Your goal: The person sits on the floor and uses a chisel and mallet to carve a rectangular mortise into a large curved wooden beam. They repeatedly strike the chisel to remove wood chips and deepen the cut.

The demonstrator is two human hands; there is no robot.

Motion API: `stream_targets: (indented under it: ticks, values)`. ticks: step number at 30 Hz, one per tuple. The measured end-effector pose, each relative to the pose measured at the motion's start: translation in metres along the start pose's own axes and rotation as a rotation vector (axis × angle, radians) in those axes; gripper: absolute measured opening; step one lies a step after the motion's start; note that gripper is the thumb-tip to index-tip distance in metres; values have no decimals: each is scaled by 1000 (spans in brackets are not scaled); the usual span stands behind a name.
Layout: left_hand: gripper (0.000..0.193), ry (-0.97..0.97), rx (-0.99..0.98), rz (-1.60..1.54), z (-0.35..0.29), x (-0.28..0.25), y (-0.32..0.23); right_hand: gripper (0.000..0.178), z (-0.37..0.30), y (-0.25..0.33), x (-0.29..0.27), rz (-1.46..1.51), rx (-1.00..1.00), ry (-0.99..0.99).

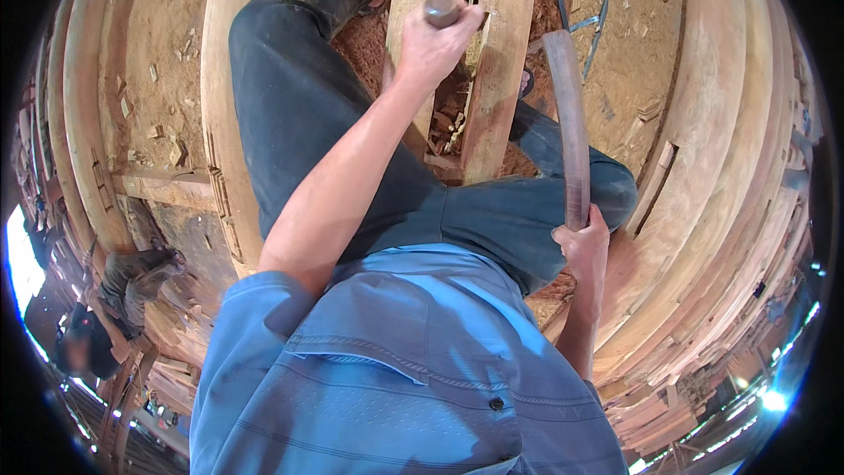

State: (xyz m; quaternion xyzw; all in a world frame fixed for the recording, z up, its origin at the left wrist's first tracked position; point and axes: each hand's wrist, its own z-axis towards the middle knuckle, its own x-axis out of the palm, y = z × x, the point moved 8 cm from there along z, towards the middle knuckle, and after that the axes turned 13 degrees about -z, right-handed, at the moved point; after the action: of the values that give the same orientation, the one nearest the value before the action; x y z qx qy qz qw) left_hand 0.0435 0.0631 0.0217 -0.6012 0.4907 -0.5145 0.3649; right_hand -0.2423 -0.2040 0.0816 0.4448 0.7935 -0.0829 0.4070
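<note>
My left hand (431,48) is closed round an upright chisel, whose round handle end (441,9) shows above the fist; its blade is hidden below. It stands over a pale timber beam (501,79) with narrow slots cut in it, the fist beside one of them. In my right hand (585,242), over my bent leg, is the lower end of a long, slightly curved wooden club (569,114). The club points away from me, its far end to the right of the beam and apart from the chisel. Wood chips (453,119) lie in an opening in the beam.
Metal tools with bluish bars (598,25) lie on the chip-strewn ground right of the beam. Large timbers (730,62) line the right side, one with a long slot (658,185). Another notched timber (220,79) lies left of my leg. A person (123,299) is at the far left.
</note>
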Motion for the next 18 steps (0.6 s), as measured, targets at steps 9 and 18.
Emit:
stream_targets:
  ticks: [9,18]
  values:
    - [32,-86,-76,61,39,32,37,32,-1,88,-65,93,-156,-153]
    - [24,62,-96,-32,26,44,30,29,16,201,-112,-238,-421,-388]
